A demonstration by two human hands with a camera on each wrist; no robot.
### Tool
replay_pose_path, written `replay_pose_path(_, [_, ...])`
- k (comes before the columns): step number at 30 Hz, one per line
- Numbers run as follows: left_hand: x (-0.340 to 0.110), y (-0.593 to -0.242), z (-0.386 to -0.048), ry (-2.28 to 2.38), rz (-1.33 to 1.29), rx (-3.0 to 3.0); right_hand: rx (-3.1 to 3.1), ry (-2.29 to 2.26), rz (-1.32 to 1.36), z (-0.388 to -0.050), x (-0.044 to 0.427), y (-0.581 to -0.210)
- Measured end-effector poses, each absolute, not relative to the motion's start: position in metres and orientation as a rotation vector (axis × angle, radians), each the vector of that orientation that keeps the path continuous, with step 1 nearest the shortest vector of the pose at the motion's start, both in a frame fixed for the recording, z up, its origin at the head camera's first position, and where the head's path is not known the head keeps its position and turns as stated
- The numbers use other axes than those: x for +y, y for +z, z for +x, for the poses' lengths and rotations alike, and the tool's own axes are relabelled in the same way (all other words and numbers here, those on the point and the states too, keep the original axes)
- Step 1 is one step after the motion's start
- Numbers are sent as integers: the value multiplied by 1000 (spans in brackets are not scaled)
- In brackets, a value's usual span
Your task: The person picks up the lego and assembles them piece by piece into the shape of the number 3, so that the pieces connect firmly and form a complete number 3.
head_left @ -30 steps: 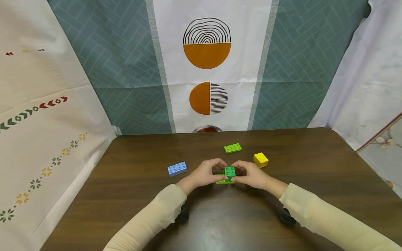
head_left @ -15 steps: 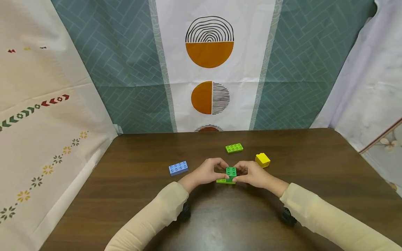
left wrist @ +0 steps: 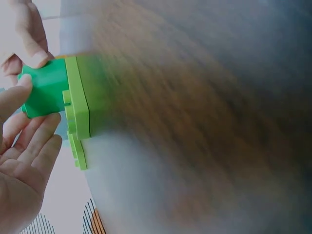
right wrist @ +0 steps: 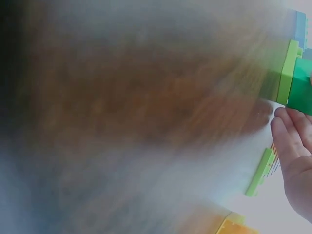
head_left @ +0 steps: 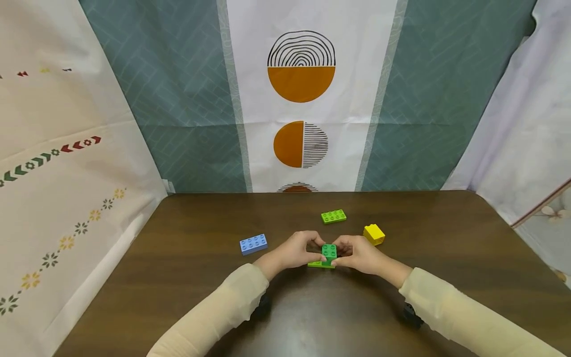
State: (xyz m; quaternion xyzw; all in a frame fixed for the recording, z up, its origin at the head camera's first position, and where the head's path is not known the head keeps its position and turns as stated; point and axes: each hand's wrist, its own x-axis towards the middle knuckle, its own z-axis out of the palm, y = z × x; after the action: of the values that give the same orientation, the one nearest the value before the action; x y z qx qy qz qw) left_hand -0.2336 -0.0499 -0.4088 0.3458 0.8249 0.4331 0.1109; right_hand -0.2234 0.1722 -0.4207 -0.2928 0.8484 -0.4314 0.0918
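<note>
Left hand: left hand (head_left: 298,250) pinches the green brick (head_left: 329,249) from its left side, thumb on the face toward the person, fingers around the far side.
Right hand: right hand (head_left: 360,254) pinches the same brick from its right, thumb also on the near face.
Green brick: upright, square top with four studs facing up, no long axis on top; sits on the right end of the near lime plate (head_left: 314,264) – touching, no gap seen in left wrist view.
Near lime plate: flat, long axis left-right, about parallel to the table's far edge; left-end studs exposed.
Far lime plate: far lime plate (head_left: 333,216) lies beyond the hands, flat, long axis mostly left-right, right end slightly farther away.
Yellow brick: yellow brick (head_left: 374,234) just beyond the right hand, set at an angle.
Blue brick: blue brick (head_left: 253,244) left of the left hand, long axis mostly left-right, right end slightly farther.
Room: tabletop (head_left: 303,312) runs wide to both sides; far edge well past the far lime plate.
Change: same two-handed grip and layout as half a second ago; whole head view sits slightly lower – camera tilt.
</note>
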Motion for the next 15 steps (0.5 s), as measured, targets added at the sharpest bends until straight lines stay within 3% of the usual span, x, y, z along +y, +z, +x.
replay_pose_path(15, [-52,-410,-232,1331,1025,2423,2530,-1330,-860,-221,171,-422])
